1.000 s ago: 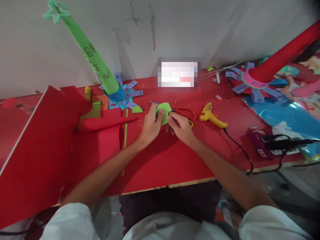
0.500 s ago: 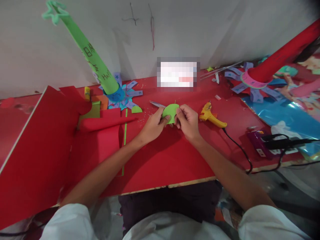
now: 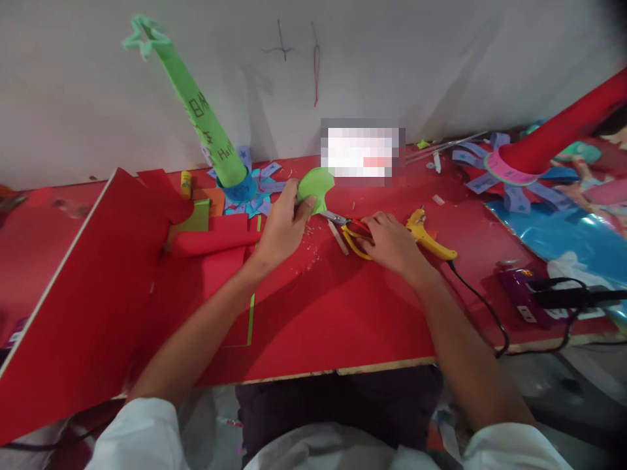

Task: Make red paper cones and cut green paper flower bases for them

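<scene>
Between its thumb and fingers, my left hand [image 3: 289,219] holds a light green paper piece [image 3: 316,187] with a rounded outline, raised over the table. My right hand [image 3: 392,240] is closed on the handles of scissors [image 3: 360,228] with red and yellow grips. The scissor blades point left, toward the lower edge of the green paper. A thin pale stick [image 3: 337,237] lies beside the scissors. Just right of my right hand is a yellow glue gun [image 3: 430,239].
On the red table [image 3: 313,313] stand a green paper tower [image 3: 206,117] at left and a red one [image 3: 568,130] at right. Red board [image 3: 88,294] leans at left. A purple power box [image 3: 524,297], cables and blue sheet [image 3: 553,238] are at right.
My left hand has moved up and left with the green paper. My right hand has let go of the paper and taken hold of the scissors. The view has shifted slightly.
</scene>
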Demonstrator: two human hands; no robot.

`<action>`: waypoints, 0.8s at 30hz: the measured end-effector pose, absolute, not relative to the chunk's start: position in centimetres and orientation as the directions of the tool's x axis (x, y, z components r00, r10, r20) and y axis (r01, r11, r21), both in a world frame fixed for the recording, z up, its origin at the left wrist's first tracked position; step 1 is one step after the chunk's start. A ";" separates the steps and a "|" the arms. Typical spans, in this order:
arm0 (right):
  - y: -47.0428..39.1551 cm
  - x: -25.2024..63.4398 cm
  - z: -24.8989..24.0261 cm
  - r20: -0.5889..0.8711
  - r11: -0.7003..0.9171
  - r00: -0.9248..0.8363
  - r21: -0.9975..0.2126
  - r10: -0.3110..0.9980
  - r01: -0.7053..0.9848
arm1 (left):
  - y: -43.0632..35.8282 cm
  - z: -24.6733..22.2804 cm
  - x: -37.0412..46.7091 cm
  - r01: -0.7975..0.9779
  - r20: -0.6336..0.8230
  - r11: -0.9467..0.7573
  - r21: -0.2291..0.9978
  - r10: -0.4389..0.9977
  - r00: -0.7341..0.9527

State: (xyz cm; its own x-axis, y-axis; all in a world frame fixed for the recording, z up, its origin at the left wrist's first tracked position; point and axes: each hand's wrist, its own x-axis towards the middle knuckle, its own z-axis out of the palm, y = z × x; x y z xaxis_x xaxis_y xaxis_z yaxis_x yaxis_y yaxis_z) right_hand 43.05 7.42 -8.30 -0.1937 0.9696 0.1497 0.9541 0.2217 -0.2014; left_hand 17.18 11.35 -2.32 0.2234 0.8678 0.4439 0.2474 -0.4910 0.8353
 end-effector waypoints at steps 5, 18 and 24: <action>7.8 42.9 -9.0 0.134 0.186 -0.152 -0.291 0.979 0.938 | 11.6 -1.6 16.8 0.254 0.499 -0.534 0.806 0.845 0.194; 6.8 41.2 -8.6 0.245 0.072 0.025 -0.375 0.969 0.924 | 10.8 1.4 16.0 0.220 0.569 -0.569 0.793 0.820 0.071; 7.1 40.3 -8.9 0.312 0.154 0.177 -0.794 0.934 0.589 | 10.5 2.0 15.7 0.200 0.631 -0.619 0.760 0.776 0.004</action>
